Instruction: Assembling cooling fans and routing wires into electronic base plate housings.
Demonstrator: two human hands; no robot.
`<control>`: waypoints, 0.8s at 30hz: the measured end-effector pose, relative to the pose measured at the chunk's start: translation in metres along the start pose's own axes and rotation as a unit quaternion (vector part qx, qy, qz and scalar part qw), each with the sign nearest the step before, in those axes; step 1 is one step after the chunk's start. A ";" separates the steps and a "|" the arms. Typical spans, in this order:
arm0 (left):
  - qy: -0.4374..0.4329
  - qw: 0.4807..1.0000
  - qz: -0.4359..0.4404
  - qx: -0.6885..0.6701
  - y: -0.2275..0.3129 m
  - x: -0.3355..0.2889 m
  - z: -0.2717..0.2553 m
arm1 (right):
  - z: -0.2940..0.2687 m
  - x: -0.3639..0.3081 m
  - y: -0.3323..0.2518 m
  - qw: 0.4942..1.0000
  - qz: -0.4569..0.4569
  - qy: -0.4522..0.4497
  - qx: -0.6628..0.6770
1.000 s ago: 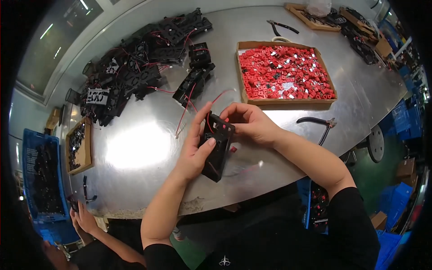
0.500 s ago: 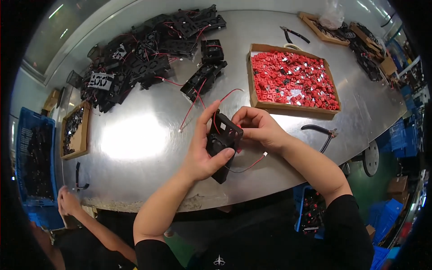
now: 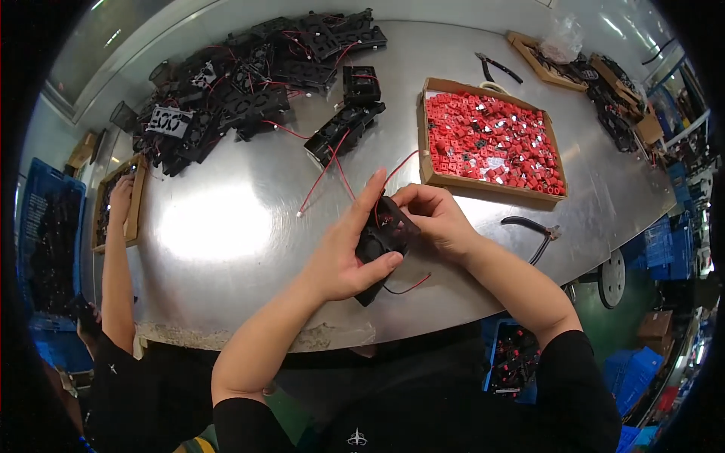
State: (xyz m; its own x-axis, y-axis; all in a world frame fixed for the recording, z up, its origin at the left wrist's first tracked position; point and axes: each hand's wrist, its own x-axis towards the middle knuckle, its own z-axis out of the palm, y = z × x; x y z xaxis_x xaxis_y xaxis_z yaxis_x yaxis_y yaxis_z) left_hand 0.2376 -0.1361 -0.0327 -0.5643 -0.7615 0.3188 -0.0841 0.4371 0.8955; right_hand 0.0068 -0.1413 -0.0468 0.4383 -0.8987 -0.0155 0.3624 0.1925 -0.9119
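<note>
My left hand is wrapped round a black plastic fan housing, its thumb across the near side. The housing is tilted above the table, and a round fan shows in it. Red and black wires trail from it, one pair toward the red-parts tray and another to the near right. My right hand is closed at the housing's right end, thumb and fingers pinched together. What lies between those fingertips is hidden.
A cardboard tray of small red parts stands at the far right. Cutting pliers lie right of my hands, more pliers behind the tray. Black fan housings are heaped far left. A co-worker's hand reaches into a small box.
The housing has turned and shifted slightly right in my hands. Red seen by my right fingertips is now hidden. The co-worker's hand has moved from the table edge into the small box.
</note>
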 end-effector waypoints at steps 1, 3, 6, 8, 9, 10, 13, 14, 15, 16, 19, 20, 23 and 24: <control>0.012 0.998 0.050 0.033 -0.002 0.001 -0.001 | 0.004 -0.002 -0.002 1.000 -0.001 0.015 0.007; -0.001 0.999 0.054 0.005 -0.003 0.000 -0.006 | -0.002 -0.003 0.000 1.000 0.009 0.003 0.021; -0.012 0.997 0.040 -0.059 -0.001 -0.001 -0.005 | -0.008 -0.003 0.009 1.000 0.011 -0.011 0.021; -0.008 0.995 0.024 -0.094 0.001 -0.001 -0.005 | -0.006 -0.001 0.011 1.000 0.003 -0.014 0.006; -0.007 0.996 0.026 -0.087 0.002 -0.002 -0.006 | -0.005 -0.001 0.012 1.000 0.001 -0.012 0.001; -0.006 0.996 0.028 -0.080 0.005 -0.001 -0.006 | -0.004 -0.001 0.012 1.000 0.000 -0.009 -0.004; -0.047 0.998 -0.012 -0.033 0.018 0.003 -0.018 | -0.003 -0.001 0.004 0.998 -0.029 0.002 -0.060; -0.050 0.998 -0.014 -0.035 0.024 0.007 -0.024 | -0.007 -0.001 -0.002 0.998 -0.028 0.005 -0.058; -0.113 0.993 -0.021 0.001 0.030 0.013 -0.032 | -0.015 0.000 -0.010 0.995 0.001 -0.020 -0.096; -0.176 0.983 -0.030 0.036 0.032 0.015 -0.037 | -0.015 0.000 -0.016 0.990 0.032 -0.046 -0.132; -0.191 0.976 -0.031 0.098 0.029 0.013 -0.041 | -0.002 0.001 -0.021 0.973 0.055 -0.023 -0.224; -0.193 0.976 -0.034 0.097 0.030 0.014 -0.044 | -0.007 0.002 -0.016 0.964 0.053 -0.016 -0.262; -0.253 0.952 -0.087 0.147 0.028 0.018 -0.046 | -0.014 0.005 -0.020 0.985 0.074 0.032 -0.151; -0.261 0.948 -0.098 0.156 0.028 0.019 -0.044 | -0.018 0.004 -0.021 0.990 0.071 0.029 -0.117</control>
State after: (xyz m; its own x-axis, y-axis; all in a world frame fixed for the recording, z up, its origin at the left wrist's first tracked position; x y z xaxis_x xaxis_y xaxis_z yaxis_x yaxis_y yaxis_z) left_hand 0.2608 -0.1594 0.0118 -0.8353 -0.5380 -0.1137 -0.4216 0.4939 0.7605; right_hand -0.0142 -0.1560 -0.0352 0.4213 -0.8913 -0.1675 0.0968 0.2278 -0.9689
